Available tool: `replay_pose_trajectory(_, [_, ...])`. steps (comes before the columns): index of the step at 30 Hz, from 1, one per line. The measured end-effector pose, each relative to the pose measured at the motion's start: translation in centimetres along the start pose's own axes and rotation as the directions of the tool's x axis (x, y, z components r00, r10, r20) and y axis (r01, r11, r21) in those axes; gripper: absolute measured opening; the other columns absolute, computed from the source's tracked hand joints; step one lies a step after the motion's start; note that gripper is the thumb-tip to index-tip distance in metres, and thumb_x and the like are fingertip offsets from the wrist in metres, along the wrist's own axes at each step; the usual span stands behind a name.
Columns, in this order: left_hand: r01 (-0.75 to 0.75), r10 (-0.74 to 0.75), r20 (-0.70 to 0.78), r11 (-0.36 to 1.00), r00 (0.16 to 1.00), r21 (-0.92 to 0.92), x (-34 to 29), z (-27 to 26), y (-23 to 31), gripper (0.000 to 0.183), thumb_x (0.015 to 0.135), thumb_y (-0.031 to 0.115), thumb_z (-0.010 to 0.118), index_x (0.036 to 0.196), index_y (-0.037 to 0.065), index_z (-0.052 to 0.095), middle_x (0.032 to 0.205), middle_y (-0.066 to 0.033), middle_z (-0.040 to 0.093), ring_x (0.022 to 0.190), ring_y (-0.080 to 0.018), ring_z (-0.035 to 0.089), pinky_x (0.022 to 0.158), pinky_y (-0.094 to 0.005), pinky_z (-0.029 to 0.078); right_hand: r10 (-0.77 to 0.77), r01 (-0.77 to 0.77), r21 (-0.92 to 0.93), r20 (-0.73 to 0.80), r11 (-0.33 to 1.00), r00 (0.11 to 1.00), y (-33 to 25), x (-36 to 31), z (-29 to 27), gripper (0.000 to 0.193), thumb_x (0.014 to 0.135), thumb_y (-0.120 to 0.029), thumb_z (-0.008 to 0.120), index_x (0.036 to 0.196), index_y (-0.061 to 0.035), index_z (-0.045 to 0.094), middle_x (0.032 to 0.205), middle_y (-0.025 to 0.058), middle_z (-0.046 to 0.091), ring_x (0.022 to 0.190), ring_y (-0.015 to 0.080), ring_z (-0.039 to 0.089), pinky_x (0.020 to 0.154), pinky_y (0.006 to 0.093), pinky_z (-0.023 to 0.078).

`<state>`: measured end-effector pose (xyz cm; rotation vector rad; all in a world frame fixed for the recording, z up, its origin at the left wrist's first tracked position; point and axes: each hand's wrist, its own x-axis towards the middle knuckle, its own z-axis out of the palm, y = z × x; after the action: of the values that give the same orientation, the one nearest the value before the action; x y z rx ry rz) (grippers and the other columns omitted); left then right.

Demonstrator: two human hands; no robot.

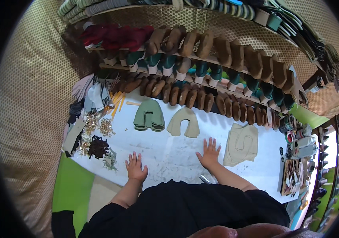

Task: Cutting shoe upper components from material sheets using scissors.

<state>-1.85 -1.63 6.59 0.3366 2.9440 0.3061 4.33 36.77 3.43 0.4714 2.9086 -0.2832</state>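
My left hand [136,167] lies flat on the white tabletop [165,158], fingers spread, holding nothing. Farther right, my right hand [209,153] also rests palm down with its fingers apart. Beyond them lies a stack of green U-shaped cut pieces [148,115]. Beside that stack, just past my right hand, are beige U-shaped pieces [183,123]. To the right of my right hand sits a beige sheet of material [241,144] with curved outlines on it. A shiny metal tool [206,179], partly hidden, lies near my body below my right forearm; its kind is unclear.
Wooden shoe lasts [191,97] line the far edge, with shelves of lasts and green-topped shoe forms [169,63] above. At left are gold-coloured small parts [106,127], a dark brown pile [98,147] and yellow strips [118,104]. Tools and a box of pieces [292,178] crowd the right edge.
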Motion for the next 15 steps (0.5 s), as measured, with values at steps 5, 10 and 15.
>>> replay_pose_trajectory(5, [-0.03, 0.029, -0.026, 0.999, 0.999, -0.013, 0.2, 0.3, -0.3, 0.074, 0.082, 0.033, 0.064, 0.149, 0.012, 0.039, 0.16, -0.0165, 0.024, 0.149, -0.0381, 0.017, 0.118, -0.0605, 0.01, 0.161, -0.158, 0.073, -0.028, 0.985, 0.987, -3.8, 2.1, 0.1, 0.089, 0.091, -0.06, 0.049, 0.158, -0.011, 0.016, 0.163, 0.0225, 0.003, 0.149, 0.0465, -0.003, 0.113, 0.0686, 0.001])
replay_pose_trajectory(10, [-0.036, 0.035, -0.007, 0.999, 0.999, -0.014, 0.5, 0.6, -0.6, 0.076, 0.081, 0.033, 0.064, 0.149, 0.012, 0.038, 0.16, -0.0174, 0.024, 0.149, -0.04, 0.016, 0.117, -0.0619, 0.009, 0.182, -0.179, 0.08, -0.03, 0.981, 0.983, -4.1, 2.4, 0.1, 0.09, 0.09, -0.061, 0.049, 0.157, -0.0113, 0.017, 0.163, 0.0223, 0.005, 0.149, 0.046, -0.002, 0.114, 0.0683, 0.001])
replay_pose_trajectory(15, [-0.048, 0.048, 0.017, 0.998, 0.999, -0.044, 0.7, 0.5, -0.6, 0.077, 0.083, 0.034, 0.063, 0.151, 0.009, 0.035, 0.16, -0.0212, 0.022, 0.148, -0.0428, 0.015, 0.116, -0.0628, 0.009, 0.191, -0.185, 0.077, -0.071, 0.98, 0.979, -4.4, 2.4, -0.4, 0.089, 0.088, -0.058, 0.053, 0.157, -0.0133, 0.018, 0.163, 0.0206, 0.007, 0.15, 0.0442, 0.0, 0.115, 0.0666, 0.002])
